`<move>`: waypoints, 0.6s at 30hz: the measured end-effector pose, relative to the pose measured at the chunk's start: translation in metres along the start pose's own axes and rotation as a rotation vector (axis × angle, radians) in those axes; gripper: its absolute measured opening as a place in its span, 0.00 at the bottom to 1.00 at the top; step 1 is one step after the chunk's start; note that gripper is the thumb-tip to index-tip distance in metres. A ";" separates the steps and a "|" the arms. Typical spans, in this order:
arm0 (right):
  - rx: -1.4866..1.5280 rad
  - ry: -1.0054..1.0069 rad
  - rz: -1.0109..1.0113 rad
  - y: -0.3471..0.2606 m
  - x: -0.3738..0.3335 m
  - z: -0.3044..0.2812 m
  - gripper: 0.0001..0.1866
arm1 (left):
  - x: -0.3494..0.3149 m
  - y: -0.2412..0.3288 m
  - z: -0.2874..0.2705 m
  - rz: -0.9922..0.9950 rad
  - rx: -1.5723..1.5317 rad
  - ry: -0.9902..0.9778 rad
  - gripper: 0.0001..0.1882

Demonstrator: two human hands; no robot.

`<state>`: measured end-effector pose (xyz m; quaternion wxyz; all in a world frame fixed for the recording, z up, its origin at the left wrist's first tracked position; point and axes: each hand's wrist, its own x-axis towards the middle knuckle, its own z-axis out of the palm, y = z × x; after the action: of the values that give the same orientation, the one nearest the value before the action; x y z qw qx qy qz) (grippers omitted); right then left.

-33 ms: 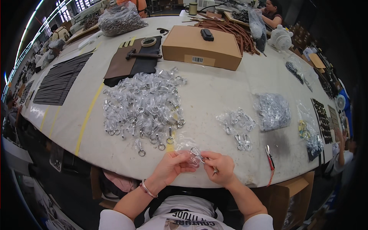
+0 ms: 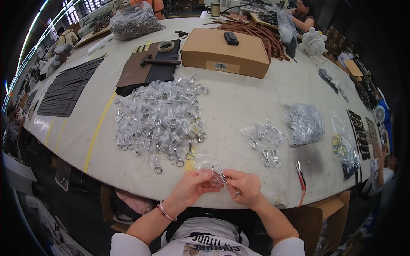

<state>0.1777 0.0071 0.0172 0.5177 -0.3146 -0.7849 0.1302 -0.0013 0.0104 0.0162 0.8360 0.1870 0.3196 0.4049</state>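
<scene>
Close to the table's near edge, my right hand (image 2: 245, 186) pinches a silver snap hook (image 2: 218, 170) by its ring end. A small metal tip (image 2: 238, 193) pokes out below those fingers; what it belongs to is hidden. My left hand (image 2: 192, 187) is closed on thin clear plastic wrap (image 2: 205, 165) right beside the hook. Ahead and to the left lies a large heap of plastic-wrapped snap hooks (image 2: 158, 121), their rings showing along its near side. A smaller group of snap hooks (image 2: 265, 135) sits to the right, with a few nearest me lying side by side.
Red-handled snips (image 2: 301, 176) lie at the right near edge, by a crumpled clear bag (image 2: 304, 123). Farther off are a cardboard box (image 2: 224, 53), a hammer (image 2: 160, 61), a tape roll (image 2: 165, 46) and dark strips (image 2: 70, 87). A person (image 2: 302, 16) sits across the table.
</scene>
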 end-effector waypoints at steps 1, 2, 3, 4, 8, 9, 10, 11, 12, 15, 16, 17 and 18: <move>-0.092 -0.018 -0.125 0.000 0.001 -0.001 0.10 | -0.002 -0.003 0.003 -0.048 -0.026 -0.011 0.09; -0.091 -0.019 -0.125 0.000 0.001 -0.001 0.10 | -0.002 -0.005 0.003 -0.048 -0.027 -0.011 0.09; -0.161 -0.050 -0.220 0.001 -0.001 -0.002 0.09 | -0.003 -0.007 0.004 -0.041 -0.049 0.008 0.09; -0.234 -0.081 -0.315 0.003 -0.001 -0.003 0.08 | -0.002 -0.008 0.005 -0.036 -0.071 0.024 0.09; -0.295 -0.184 -0.398 -0.002 0.000 -0.009 0.06 | -0.002 -0.011 0.005 -0.018 -0.011 0.009 0.08; -0.325 -0.213 -0.419 -0.003 -0.001 -0.008 0.05 | -0.003 -0.012 0.007 0.013 0.010 0.036 0.07; -0.356 -0.244 -0.441 -0.005 -0.002 -0.008 0.05 | -0.003 -0.013 0.009 0.044 0.030 0.063 0.06; -0.356 -0.243 -0.440 -0.007 -0.003 -0.007 0.05 | -0.003 -0.016 0.010 0.044 0.031 0.063 0.06; -0.363 -0.251 -0.435 -0.009 -0.004 -0.005 0.04 | -0.002 -0.019 0.009 0.077 0.076 0.081 0.06; -0.319 -0.261 -0.400 -0.013 -0.005 -0.005 0.05 | 0.003 -0.026 0.006 0.136 0.136 0.111 0.05; -0.261 -0.262 -0.372 -0.013 -0.005 -0.005 0.08 | 0.004 -0.026 0.006 0.162 0.151 0.130 0.05; -0.261 -0.261 -0.371 -0.013 -0.004 -0.008 0.08 | 0.004 -0.023 0.007 0.161 0.152 0.130 0.05; -0.176 -0.222 -0.084 -0.015 0.000 -0.014 0.11 | 0.002 -0.016 0.010 0.130 0.166 0.089 0.05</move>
<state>0.1848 -0.0055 0.0311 0.4032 -0.3094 -0.8581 0.0732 0.0158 0.0022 0.0138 0.7746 0.2578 0.3760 0.4383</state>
